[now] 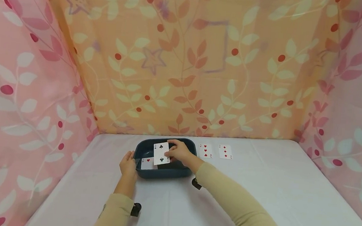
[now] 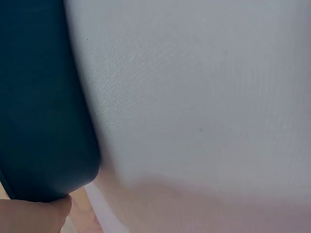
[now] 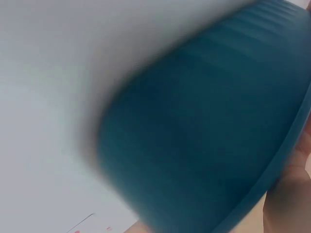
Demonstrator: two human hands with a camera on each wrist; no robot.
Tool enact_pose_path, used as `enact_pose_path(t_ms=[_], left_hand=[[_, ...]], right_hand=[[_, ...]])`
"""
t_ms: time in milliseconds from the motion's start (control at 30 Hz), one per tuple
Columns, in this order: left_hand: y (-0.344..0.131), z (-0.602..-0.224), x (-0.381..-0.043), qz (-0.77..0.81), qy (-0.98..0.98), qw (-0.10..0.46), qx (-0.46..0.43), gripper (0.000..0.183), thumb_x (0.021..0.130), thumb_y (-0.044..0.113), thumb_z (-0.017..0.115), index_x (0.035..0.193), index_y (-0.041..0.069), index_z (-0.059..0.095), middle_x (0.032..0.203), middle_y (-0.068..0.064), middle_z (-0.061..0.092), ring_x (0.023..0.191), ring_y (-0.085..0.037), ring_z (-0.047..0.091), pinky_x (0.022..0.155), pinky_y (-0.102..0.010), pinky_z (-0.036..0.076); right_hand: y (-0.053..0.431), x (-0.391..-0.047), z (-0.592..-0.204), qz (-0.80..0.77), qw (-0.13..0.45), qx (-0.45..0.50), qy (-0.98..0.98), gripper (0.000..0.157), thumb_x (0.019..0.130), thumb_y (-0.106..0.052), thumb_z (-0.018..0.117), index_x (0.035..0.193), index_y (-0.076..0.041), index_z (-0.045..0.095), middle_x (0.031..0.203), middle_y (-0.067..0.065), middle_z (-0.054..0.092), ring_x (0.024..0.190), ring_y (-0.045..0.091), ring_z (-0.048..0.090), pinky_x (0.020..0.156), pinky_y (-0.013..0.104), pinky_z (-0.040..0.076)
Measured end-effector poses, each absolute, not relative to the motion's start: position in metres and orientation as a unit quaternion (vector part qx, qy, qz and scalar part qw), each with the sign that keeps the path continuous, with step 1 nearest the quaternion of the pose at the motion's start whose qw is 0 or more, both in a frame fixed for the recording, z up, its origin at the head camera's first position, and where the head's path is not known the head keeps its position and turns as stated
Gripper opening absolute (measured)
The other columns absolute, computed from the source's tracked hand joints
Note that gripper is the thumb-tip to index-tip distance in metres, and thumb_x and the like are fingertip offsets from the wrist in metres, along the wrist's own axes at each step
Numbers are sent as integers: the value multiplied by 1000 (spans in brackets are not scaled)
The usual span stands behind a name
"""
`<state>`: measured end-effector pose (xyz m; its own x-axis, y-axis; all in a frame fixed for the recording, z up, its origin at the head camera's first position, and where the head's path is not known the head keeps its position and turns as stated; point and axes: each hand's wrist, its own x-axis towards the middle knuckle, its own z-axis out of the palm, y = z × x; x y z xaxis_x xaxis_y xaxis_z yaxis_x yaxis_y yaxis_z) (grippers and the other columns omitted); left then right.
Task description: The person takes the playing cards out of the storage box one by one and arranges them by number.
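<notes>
A dark blue oblong basin [image 1: 164,173] stands on the white-covered table. My right hand [image 1: 180,153] reaches over it, pinching a two of clubs [image 1: 158,153] face up above the basin. Inside, at the left end, lies another card [image 1: 147,164] with a red heart on it, partly covered by the held one. My left hand [image 1: 128,166] grips the basin's left end at the rim. In the left wrist view the thumb [image 2: 34,213] lies against the basin's corner. The basin's outer wall [image 3: 194,121] fills much of the right wrist view.
Right of the basin, a three of hearts [image 1: 205,151] and a three of diamonds [image 1: 225,152] lie face up side by side near the table's back edge. Patterned cloth [image 1: 186,56] hangs behind the table and along both sides.
</notes>
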<state>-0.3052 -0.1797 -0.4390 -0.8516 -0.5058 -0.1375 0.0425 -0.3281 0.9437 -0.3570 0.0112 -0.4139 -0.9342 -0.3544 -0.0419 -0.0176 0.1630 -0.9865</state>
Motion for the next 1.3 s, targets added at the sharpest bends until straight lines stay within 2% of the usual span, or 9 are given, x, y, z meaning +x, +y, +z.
enact_pose_path(t_ms=[333,600,767,1300], left_hand=[[-180,-438,-305,-791,-552,165,208,54,96,-13,25,149,-9,21,153,-23,30,143,-27,26,116,-32,20],[-179,-439,-307,-787,-556,160,214,54,96,-13,26,149,-8,22,153,-22,30,142,-27,26,116,-32,20],[-181,-440,-306,-787,-559,148,215,52,100,-9,26,151,-6,19,155,-19,27,143,-26,25,116,-33,20],[-183,-438,-307,-791,-553,142,218,53,100,-9,26,152,-4,18,156,-18,26,143,-24,24,115,-31,20]], right_hand=[[39,-351,-411,-641,119,-99,752,63,85,6,68,142,0,45,78,6,66,57,14,57,55,29,56],[56,-346,-409,-648,122,-80,748,64,85,5,69,144,-2,44,78,5,65,64,14,59,55,27,55],[64,-344,-407,-652,129,-71,743,65,86,4,68,145,-3,42,78,5,65,61,15,58,54,26,54],[96,-342,-409,-635,114,-38,763,64,86,2,69,144,-4,44,83,8,65,62,16,58,58,27,56]])
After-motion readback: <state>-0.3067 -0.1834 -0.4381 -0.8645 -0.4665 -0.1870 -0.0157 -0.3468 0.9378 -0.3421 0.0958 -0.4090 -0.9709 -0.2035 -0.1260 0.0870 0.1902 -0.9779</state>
